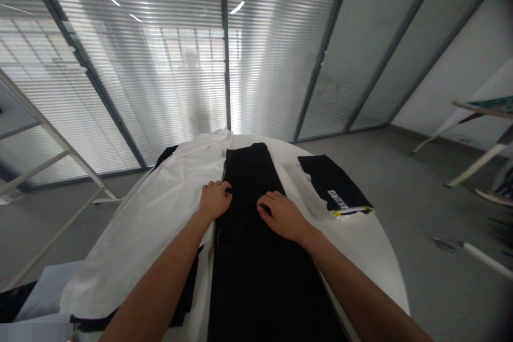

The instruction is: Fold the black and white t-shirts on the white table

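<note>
A long black garment [256,272] lies lengthwise down the middle of a white table, its narrower far end near the table's far edge. My left hand [215,199] is at its left edge, fingers curled inward on the cloth. Over its right side, my right hand [281,215] has bent fingers and the thumb tucked below them, closed on the fabric. How much cloth each hand pinches is hidden. White cloth [148,224] spreads to the left of the garment, with black fabric showing beneath it.
A folded black garment [336,184] with white lettering sits on the right of the white table [372,256]. At left stands a white metal frame [60,139]. Glass panels with blinds [184,64] rise behind. Another table [484,109] is at far right.
</note>
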The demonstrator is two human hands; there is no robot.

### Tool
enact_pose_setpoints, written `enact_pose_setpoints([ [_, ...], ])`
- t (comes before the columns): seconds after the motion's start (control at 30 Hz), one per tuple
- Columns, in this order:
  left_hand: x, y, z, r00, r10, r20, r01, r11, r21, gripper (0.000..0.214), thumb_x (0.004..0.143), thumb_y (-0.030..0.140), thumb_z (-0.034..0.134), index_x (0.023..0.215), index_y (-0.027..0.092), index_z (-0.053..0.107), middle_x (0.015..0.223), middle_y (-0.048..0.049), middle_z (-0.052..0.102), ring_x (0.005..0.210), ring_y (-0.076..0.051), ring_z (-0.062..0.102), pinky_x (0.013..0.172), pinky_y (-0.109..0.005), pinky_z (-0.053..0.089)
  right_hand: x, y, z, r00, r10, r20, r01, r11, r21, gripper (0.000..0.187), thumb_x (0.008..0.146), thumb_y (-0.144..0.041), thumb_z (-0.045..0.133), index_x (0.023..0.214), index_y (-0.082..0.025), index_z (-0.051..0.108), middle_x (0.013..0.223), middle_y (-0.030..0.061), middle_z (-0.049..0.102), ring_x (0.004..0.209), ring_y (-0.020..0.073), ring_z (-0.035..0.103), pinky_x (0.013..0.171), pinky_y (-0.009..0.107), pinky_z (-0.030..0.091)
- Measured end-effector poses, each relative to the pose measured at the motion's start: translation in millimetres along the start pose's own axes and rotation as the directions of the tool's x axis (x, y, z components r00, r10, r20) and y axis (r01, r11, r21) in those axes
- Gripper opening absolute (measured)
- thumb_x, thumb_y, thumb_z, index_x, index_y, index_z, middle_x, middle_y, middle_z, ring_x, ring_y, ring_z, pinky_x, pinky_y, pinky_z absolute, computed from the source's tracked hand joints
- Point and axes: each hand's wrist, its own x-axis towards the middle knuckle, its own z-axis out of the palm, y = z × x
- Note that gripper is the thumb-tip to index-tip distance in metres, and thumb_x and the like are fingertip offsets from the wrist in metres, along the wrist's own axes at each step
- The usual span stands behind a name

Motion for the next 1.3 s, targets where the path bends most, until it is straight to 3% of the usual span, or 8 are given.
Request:
enact_pose_setpoints([
  [0.3, 3.4, -3.7, -12.6, 0.996, -0.083, -0.013, 0.08, 0.982, -0.172, 0.025, 0.08, 0.022, 0.051, 0.098, 0.025, 0.068, 0.094, -0.0033, 0.066, 0.095, -0.021, 0.059, 0.088, -0.035, 0.043, -1.2, 4.5, -2.3, 0.99, 0.033, 0.139, -0.028, 0.999, -0.04, 0.026, 0.096, -0.031, 0.043, 0.089, -0.021, 0.066, 0.09, 0.0046, 0.065, 0.088, 0.018, 0.058, 0.081, 0.029, 0.041],
  [0.43, -3.0, 2.7, -12.5, 0.986, 0.107, -0.126, -0.121, 0.987, -0.11, 0.051, 0.079, 0.017, 0.051, 0.128, 0.027, 0.058, 0.13, -0.0065, 0.056, 0.12, -0.024, 0.048, 0.101, -0.039, 0.038, -0.9, 4.9, -0.2, 0.998, 0.056, 0.041, -0.054, 0.997, -0.047, 0.025, 0.095, -0.031, 0.044, 0.106, -0.022, 0.064, 0.106, 0.006, 0.065, 0.101, 0.0207, 0.056, 0.09, 0.034, 0.039],
  [0.53, -7.8, 8.7, -8.6, 0.971, 0.236, -0.035, -0.238, 0.967, -0.094, 0.05, 0.087, 0.023, 0.046, 0.136, 0.027, 0.051, 0.145, -0.0055, 0.045, 0.131, -0.025, 0.04, 0.108, -0.043, 0.031, -2.4, 9.6, 9.0, 0.997, 0.066, 0.036, -0.064, 0.997, -0.045, 0.038, 0.095, -0.035, 0.045, 0.13, -0.023, 0.054, 0.132, 0.0088, 0.056, 0.12, 0.0237, 0.048, 0.1, 0.038, 0.035],
  [0.63, -9.8, 11.4, -5.5, 0.973, 0.224, 0.064, -0.22, 0.973, -0.064, 0.046, 0.091, 0.03, 0.043, 0.136, 0.028, 0.051, 0.144, -0.0063, 0.048, 0.131, -0.026, 0.041, 0.107, -0.045, 0.03, -5.2, 14.2, 16.4, 0.992, 0.075, 0.103, -0.069, 0.996, -0.059, 0.046, 0.095, -0.039, 0.044, 0.138, -0.023, 0.048, 0.143, 0.0104, 0.047, 0.129, 0.0263, 0.041, 0.104, 0.042, 0.031],
  [0.87, -7.4, 12.2, -9.8, 0.99, 0.141, -0.023, -0.141, 0.99, 0.004, 0.036, 0.093, 0.035, 0.039, 0.114, 0.025, 0.067, 0.119, -0.0076, 0.066, 0.115, -0.029, 0.052, 0.103, -0.05, 0.029, -6.9, 12.6, 1.8, 0.983, 0.061, 0.172, -0.055, 0.998, -0.04, 0.04, 0.087, -0.036, 0.056, 0.126, -0.026, 0.059, 0.127, 0.0083, 0.057, 0.114, 0.0265, 0.051, 0.096, 0.041, 0.036],
  [0.97, -7.7, 8.9, -6.5, 0.989, 0.145, -0.012, -0.145, 0.989, 0.008, 0.037, 0.094, 0.034, 0.038, 0.12, 0.026, 0.063, 0.132, -0.0066, 0.059, 0.123, -0.027, 0.047, 0.105, -0.047, 0.029, -4.8, 12.4, -2.3, 0.989, 0.067, 0.132, -0.062, 0.997, -0.035, 0.03, 0.088, -0.033, 0.055, 0.116, -0.025, 0.063, 0.12, 0.007, 0.06, 0.109, 0.0243, 0.054, 0.094, 0.04, 0.037],
  [1.13, -10.6, 4.1, 1.5, 0.981, 0.181, 0.064, -0.183, 0.983, 0.027, 0.051, 0.093, 0.034, 0.04, 0.144, 0.029, 0.039, 0.153, -0.0083, 0.036, 0.136, -0.028, 0.034, 0.109, -0.05, 0.024, -3.4, 18.2, 11.6, 0.995, 0.096, -0.007, -0.096, 0.993, -0.073, 0.046, 0.096, -0.036, 0.042, 0.14, -0.025, 0.045, 0.145, 0.0096, 0.044, 0.133, 0.0247, 0.037, 0.106, 0.042, 0.027],
  [1.3, -8.4, 7.0, -8.5, 0.979, 0.18, 0.096, -0.183, 0.983, 0.023, 0.045, 0.091, 0.037, 0.044, 0.135, 0.03, 0.052, 0.139, -0.0097, 0.051, 0.128, -0.029, 0.044, 0.106, -0.051, 0.027, -5.3, 20.4, 16.2, 0.988, 0.108, 0.109, -0.097, 0.99, -0.1, 0.048, 0.097, -0.045, 0.039, 0.14, -0.026, 0.047, 0.144, 0.0114, 0.045, 0.132, 0.0284, 0.039, 0.105, 0.045, 0.027],
])
